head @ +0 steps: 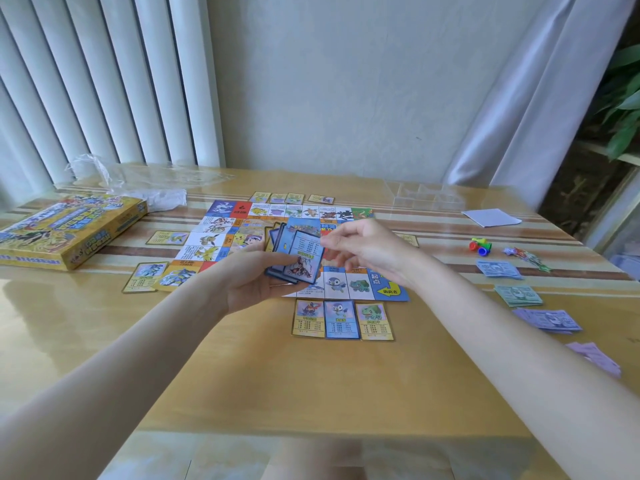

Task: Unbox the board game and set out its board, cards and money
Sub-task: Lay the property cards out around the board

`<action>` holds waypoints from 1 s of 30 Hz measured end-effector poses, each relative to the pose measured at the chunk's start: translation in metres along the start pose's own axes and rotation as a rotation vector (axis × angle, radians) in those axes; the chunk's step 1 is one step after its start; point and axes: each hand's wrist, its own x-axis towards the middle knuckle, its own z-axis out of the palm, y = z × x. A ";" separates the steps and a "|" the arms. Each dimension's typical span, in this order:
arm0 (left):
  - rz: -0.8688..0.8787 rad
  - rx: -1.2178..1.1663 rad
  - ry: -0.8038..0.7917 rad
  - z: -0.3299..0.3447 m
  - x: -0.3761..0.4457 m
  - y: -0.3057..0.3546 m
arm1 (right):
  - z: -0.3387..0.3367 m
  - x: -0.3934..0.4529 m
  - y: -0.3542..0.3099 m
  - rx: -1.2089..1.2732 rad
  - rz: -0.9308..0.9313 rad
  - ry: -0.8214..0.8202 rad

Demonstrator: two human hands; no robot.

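Note:
The game board (pixel 221 237) lies unfolded on the middle of the table. My left hand (pixel 252 278) holds a fanned stack of blue-bordered cards (pixel 298 254) above the board. My right hand (pixel 367 251) pinches the top card's right edge. Three cards (pixel 343 319) lie in a row at the board's near edge; others lie along its left side (pixel 145 277) and far edge (pixel 294 197). Piles of paper money (pixel 517 294) sit at the right. The yellow game box (pixel 69 230) is at the far left.
Crumpled clear plastic wrap (pixel 138 181) lies behind the box. Coloured pawns (pixel 480 245) and a small wrapped bundle (pixel 526 256) sit at the right, with a white paper (pixel 491 217) and a clear plastic tray (pixel 426 195) farther back. Curtains hang behind the table.

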 end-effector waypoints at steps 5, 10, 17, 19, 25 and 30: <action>0.016 0.025 -0.019 0.003 0.000 0.002 | 0.007 0.004 0.002 -0.040 -0.046 0.052; 0.018 0.033 0.009 -0.002 0.004 0.006 | 0.010 0.007 -0.002 -0.107 -0.063 0.043; 0.097 -0.104 0.086 -0.020 0.011 0.027 | 0.006 0.022 -0.004 -0.192 -0.092 0.165; 0.108 -0.116 0.100 -0.029 0.011 0.033 | 0.005 0.025 -0.003 -0.105 -0.092 0.149; 0.074 -0.087 0.149 -0.044 0.013 0.037 | 0.014 0.033 -0.002 -0.086 -0.099 0.114; 0.075 -0.081 0.172 -0.052 0.012 0.037 | 0.028 0.037 -0.003 0.034 -0.074 0.067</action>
